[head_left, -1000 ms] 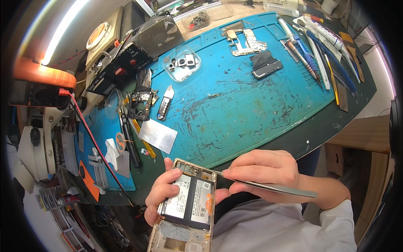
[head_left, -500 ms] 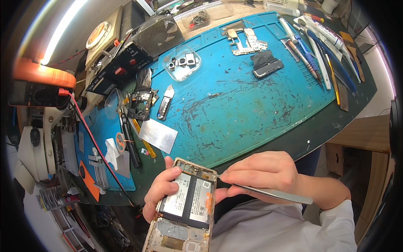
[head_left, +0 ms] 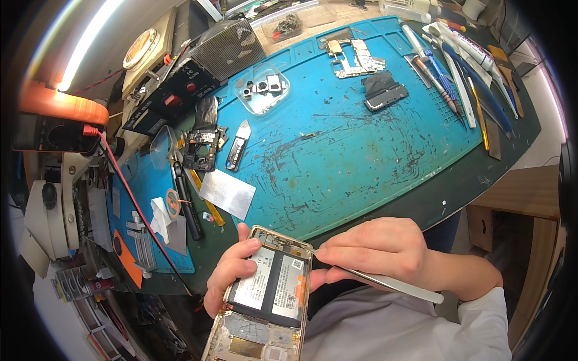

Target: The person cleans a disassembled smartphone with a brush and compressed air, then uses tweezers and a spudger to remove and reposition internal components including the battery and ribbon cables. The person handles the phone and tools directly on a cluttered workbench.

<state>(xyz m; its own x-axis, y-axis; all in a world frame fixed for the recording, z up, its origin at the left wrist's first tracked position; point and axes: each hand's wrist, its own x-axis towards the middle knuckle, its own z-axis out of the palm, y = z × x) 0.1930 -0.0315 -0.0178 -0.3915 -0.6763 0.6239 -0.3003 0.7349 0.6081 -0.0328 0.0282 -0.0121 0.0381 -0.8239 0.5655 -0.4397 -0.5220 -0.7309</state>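
Observation:
My left hand (head_left: 233, 271) grips an opened phone (head_left: 230, 328) by its left edge, fingers lying over the rim and onto the battery. The phone tilts toward me at the lower middle, its gold frame and bare inside showing. Two white battery panels (head_left: 288, 293) with a black strip between them fill its middle. In my right hand (head_left: 385, 249) is a slim silver metal tool (head_left: 415, 289), pinched between thumb and fingers. Its narrow tip meets the phone's upper right edge; whether it goes under anything is too small to tell.
Beyond the phone lies a blue work mat (head_left: 337, 162) bearing a circuit board (head_left: 355, 59), a black part (head_left: 384, 91) and a clear tray of camera modules (head_left: 263, 90). A utility blade (head_left: 238, 146) and metal plate (head_left: 227, 195) sit left. A red cable (head_left: 133, 203) hangs there; pens and tools (head_left: 460, 78) line the right.
The metal tool has rolled slightly in my right hand, and its rear end has dropped a little. Its tip remains at the phone's edge; my left hand and the phone stay nearly still.

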